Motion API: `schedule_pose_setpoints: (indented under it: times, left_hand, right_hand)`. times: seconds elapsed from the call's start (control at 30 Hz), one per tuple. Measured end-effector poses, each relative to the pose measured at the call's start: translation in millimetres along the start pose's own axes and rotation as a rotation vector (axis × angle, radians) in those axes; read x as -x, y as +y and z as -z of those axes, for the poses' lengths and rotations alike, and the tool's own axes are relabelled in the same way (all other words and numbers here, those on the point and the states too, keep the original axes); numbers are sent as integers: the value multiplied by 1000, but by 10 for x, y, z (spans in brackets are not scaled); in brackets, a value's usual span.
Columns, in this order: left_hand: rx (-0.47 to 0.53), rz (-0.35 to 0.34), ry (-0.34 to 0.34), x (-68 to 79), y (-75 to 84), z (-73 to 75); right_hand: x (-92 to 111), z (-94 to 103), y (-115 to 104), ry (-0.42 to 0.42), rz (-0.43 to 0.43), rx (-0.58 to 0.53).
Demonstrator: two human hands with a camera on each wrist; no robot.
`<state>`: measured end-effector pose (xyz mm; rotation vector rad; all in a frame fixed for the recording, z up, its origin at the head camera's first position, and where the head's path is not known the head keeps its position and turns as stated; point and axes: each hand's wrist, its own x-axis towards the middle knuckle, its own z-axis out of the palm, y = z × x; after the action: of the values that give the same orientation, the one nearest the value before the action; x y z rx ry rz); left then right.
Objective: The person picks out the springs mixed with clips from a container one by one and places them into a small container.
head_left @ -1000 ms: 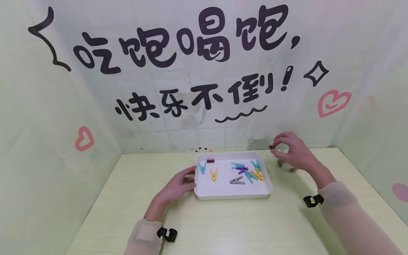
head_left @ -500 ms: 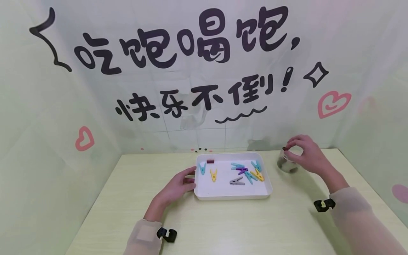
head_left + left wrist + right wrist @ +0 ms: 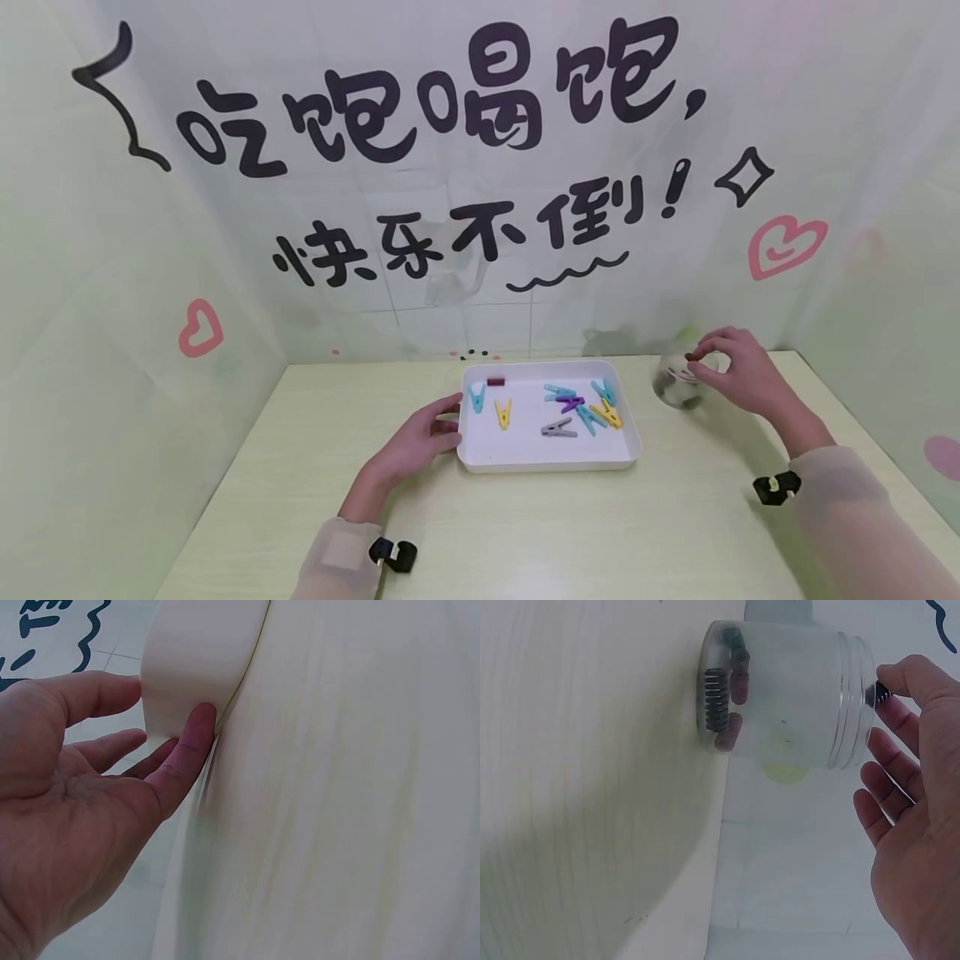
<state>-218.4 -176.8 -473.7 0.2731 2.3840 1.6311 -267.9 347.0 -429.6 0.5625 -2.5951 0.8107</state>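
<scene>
My right hand [image 3: 738,371] pinches a small dark ribbed piece, like a coil spring [image 3: 880,694], between thumb and forefinger at the mouth of a clear jar [image 3: 795,697]. Its other fingers are spread beside the threaded rim. Inside the jar, at the bottom, lie a black coil spring [image 3: 717,701] and several dark red cylinders [image 3: 739,677]. My left hand [image 3: 415,437] touches the left end of a white tray [image 3: 551,465] with fairly straight fingers. In the left wrist view, its thumb [image 3: 196,724] lies against the tray's outer wall.
Several clothespins lie in the tray: a yellow clothespin [image 3: 503,414] at left, a grey clothespin [image 3: 558,428] and a purple clothespin [image 3: 570,403] further right, blue ones too. A dark red cylinder [image 3: 496,382] is near its back edge. A printed curtain [image 3: 420,192] hangs behind the table [image 3: 525,533].
My right hand has moved right and slightly down with the pinched spring, from left of the jar to its mouth. The left hand and tray have stayed put.
</scene>
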Motion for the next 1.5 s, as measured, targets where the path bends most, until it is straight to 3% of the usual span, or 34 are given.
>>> schedule_pose_setpoints:
  times: [0.23, 0.5, 0.77, 0.93, 1.17, 1.5]
  left_hand:
    - [4, -7, -2, 16, -13, -6]
    - [4, 0, 0, 21, -1, -15]
    - [5, -6, -2, -3, -10, -16]
    - [10, -11, -5, -16, 7, -16]
    - [4, -13, -6, -10, 29, -12]
    - [-3, -14, -13, 11, 36, -3]
  right_hand:
    - [19, -8, 38, 11, -13, -16]
    - [-3, -31, 31, -22, -129, -33]
    - [-125, -44, -111, -39, -121, -10]
    - [-220, -87, -230, -37, -72, -5]
    - [-417, -209, -406, -52, 62, 30]
    - [-753, -345, -775, -215, 215, 100]
